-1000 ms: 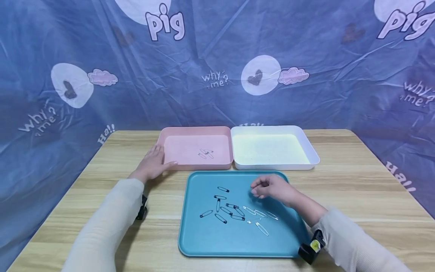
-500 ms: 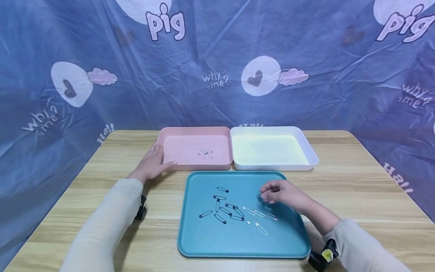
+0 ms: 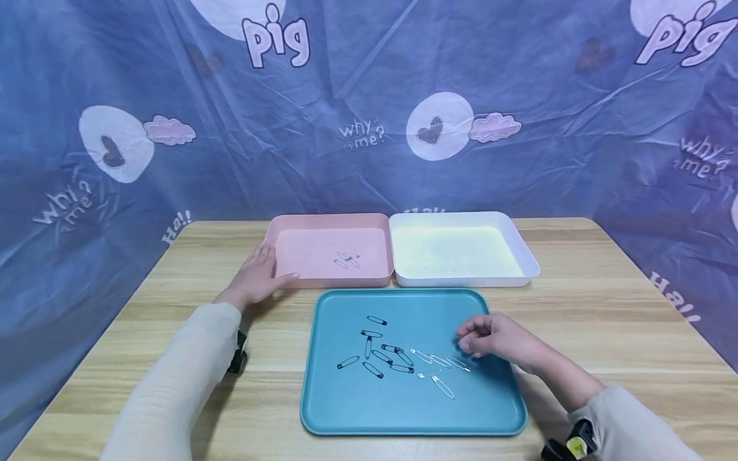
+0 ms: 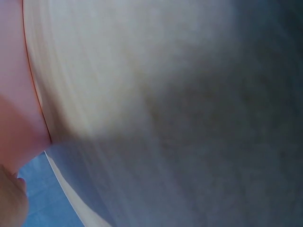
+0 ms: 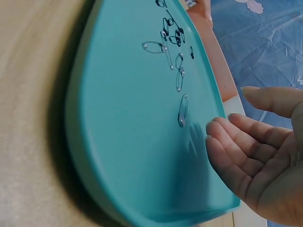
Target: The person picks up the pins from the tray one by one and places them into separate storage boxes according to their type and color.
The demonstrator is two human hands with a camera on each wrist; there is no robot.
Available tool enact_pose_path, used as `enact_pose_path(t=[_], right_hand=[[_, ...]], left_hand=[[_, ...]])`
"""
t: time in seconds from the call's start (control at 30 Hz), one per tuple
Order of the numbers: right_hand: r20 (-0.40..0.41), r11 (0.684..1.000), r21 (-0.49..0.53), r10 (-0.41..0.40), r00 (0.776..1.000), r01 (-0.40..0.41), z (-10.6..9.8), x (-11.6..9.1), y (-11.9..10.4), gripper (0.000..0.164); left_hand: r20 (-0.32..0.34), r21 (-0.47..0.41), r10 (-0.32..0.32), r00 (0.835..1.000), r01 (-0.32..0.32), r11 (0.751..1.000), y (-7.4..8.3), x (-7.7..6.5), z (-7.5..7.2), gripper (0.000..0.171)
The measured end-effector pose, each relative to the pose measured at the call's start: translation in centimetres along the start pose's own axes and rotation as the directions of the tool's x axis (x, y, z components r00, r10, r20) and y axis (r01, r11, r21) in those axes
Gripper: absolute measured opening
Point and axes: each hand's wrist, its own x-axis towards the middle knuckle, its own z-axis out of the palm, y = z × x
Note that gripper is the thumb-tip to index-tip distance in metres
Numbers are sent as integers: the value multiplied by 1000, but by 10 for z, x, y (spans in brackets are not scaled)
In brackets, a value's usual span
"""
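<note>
My left hand (image 3: 254,276) rests with extended fingers against the left side and front corner of the pink tray (image 3: 300,246). Inside that tray lies a small cluster of silver safety pins (image 3: 349,257). Over the right part of the teal tray (image 3: 357,410) hovers my right hand (image 3: 498,339). Its fingers are loosely bent, the thumb stands apart, and nothing is held, as the right wrist view shows. Several black safety pins (image 3: 378,372) are scattered left of the tray's middle. Just right of them lie several silver safety pins (image 3: 442,387), the nearest things to the right hand.
A white tray (image 3: 464,282) stands beside the pink one, behind the teal tray. All three are on a wood-grain table (image 3: 582,288). A blue printed cloth (image 3: 323,173) hangs behind the table. The left wrist view is mostly blurred tabletop.
The right hand has moved rightward and slightly toward the person, above the teal tray. The left hand stays at the pink tray, and the pins lie as before.
</note>
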Motion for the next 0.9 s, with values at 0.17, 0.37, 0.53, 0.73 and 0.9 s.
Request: enact_pose_path(t=[0.17, 0.37, 0.53, 0.73, 0.9], right_hand=[[16, 1000, 11, -8, 1000, 8, 4, -4, 3, 28], [23, 999, -17, -34, 999, 35, 12, -5, 6, 24], [-3, 992, -116, -58, 998, 57, 18, -7, 9, 18], [-93, 954, -299, -20, 995, -9, 28, -8, 8, 9], [-178, 916, -391, 17, 984, -87, 36, -8, 5, 12]], left_hand=[[-6, -18, -5, 1000, 4, 1000, 0, -2, 1, 92], [-6, -21, -8, 1000, 8, 1000, -1, -3, 2, 96], [-4, -9, -4, 1000, 4, 1000, -1, -3, 1, 98], [2, 4, -7, 1000, 7, 1000, 0, -1, 1, 96], [0, 4, -6, 1000, 6, 1000, 2, -1, 2, 96]])
